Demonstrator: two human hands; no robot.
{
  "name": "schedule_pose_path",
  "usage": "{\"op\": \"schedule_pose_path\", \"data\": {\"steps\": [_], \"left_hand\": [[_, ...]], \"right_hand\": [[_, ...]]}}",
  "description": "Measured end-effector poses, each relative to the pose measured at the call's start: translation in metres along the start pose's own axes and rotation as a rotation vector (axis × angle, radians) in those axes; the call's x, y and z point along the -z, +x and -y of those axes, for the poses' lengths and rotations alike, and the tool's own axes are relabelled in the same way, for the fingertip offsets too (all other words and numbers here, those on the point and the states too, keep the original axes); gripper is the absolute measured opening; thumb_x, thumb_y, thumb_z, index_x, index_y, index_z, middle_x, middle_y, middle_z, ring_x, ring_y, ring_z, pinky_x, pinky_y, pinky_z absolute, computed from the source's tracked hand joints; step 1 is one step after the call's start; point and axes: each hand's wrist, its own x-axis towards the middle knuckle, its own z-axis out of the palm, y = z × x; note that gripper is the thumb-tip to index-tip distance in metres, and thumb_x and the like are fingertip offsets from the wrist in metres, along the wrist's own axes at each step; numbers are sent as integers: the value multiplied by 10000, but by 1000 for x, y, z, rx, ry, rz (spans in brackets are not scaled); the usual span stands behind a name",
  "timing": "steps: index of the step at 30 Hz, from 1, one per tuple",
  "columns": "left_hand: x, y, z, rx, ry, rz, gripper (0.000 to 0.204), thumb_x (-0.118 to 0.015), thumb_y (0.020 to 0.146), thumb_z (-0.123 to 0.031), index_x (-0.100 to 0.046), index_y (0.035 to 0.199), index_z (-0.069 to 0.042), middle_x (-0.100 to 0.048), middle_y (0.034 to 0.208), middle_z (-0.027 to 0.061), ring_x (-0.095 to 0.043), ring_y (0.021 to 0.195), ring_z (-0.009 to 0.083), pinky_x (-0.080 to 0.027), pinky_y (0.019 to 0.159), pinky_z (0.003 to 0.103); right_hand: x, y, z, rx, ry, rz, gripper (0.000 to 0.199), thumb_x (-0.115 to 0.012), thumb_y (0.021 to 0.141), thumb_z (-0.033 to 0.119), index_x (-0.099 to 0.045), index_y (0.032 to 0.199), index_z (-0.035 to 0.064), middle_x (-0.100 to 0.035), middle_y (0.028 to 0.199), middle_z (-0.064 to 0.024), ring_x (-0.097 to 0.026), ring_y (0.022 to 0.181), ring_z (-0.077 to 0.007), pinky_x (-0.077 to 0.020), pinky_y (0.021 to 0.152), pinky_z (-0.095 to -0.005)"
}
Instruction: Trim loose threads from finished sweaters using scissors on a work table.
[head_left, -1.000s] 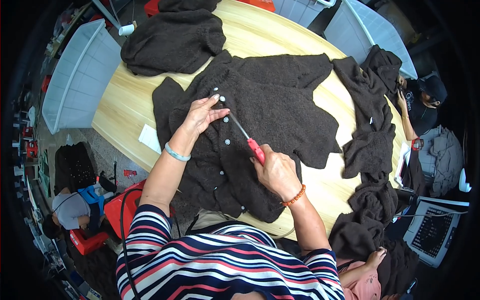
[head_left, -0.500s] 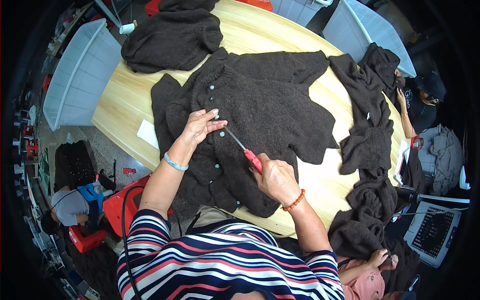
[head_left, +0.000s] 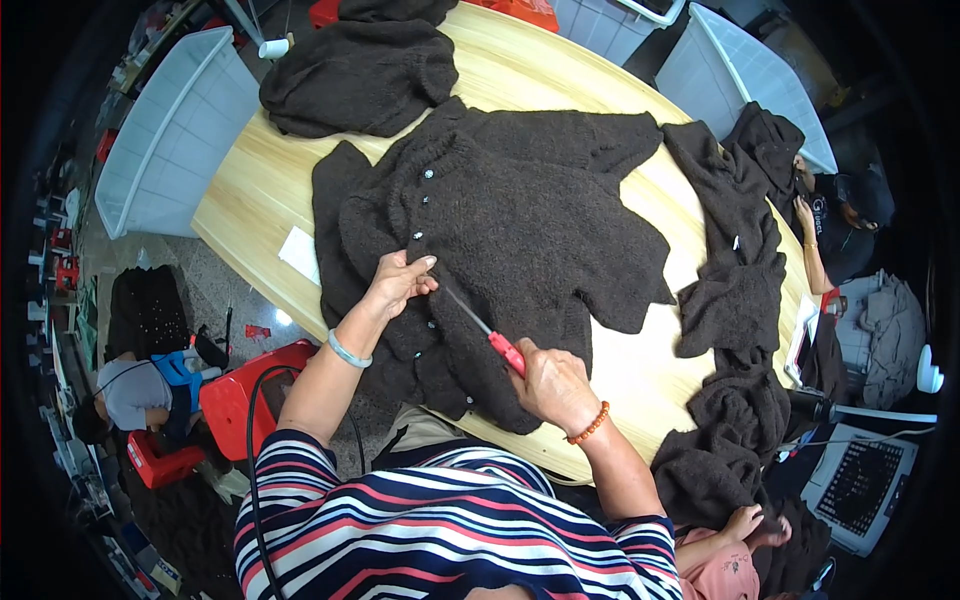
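A dark brown knitted cardigan (head_left: 530, 220) lies spread on the table, with a row of small shiny buttons (head_left: 428, 174) down its front. My left hand (head_left: 400, 282) has thumb and fingers closed on the knit at this row, just below one visible button. What sits between the fingertips is hidden. My right hand (head_left: 556, 385) is wrapped round a red-handled tool (head_left: 507, 352) with a slim metal shaft. The shaft points up and left, its tip close to my left fingertips. I cannot make out the exact kind of tool.
More dark knitwear (head_left: 360, 80) is piled at the far left and along the right edge of the wooden table (head_left: 250, 220). A white paper slip (head_left: 299, 255) lies at left. Pale bins (head_left: 175, 135) and a red stool (head_left: 235, 400) stand around. Co-workers' hands (head_left: 748, 522) handle fabric at right.
My left hand has slid down the button row toward me, leaving the button it covered in view. The tool's tip has followed it. The whole view has shifted slightly.
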Motion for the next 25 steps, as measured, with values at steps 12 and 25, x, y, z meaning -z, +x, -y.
{"op": "schedule_pose_path", "data": {"steps": [12, 25], "left_hand": [[-63, -35, 44, -68, 42, 141, 219, -604, 947, -142, -589, 950, 76, -677, 787, 138, -709, 657, 226, -571, 535, 282], [-17, -34, -48, -920, 1181, -529, 466, -787, 770, -181, -557, 1166, -94, -546, 1071, 124, -559, 988, 273, -467, 851, 355]], "right_hand": [[25, -17, -10, -64, 123, 73, 241, -662, 864, 235, -599, 1027, 69, -640, 715, -229, -655, 718, -412, -512, 644, -477], [44, 45, -16, -277, 189, -232, 372, -710, 853, 325, -577, 1094, 75, -650, 783, -242, -643, 779, -447, -498, 697, -503]]}}
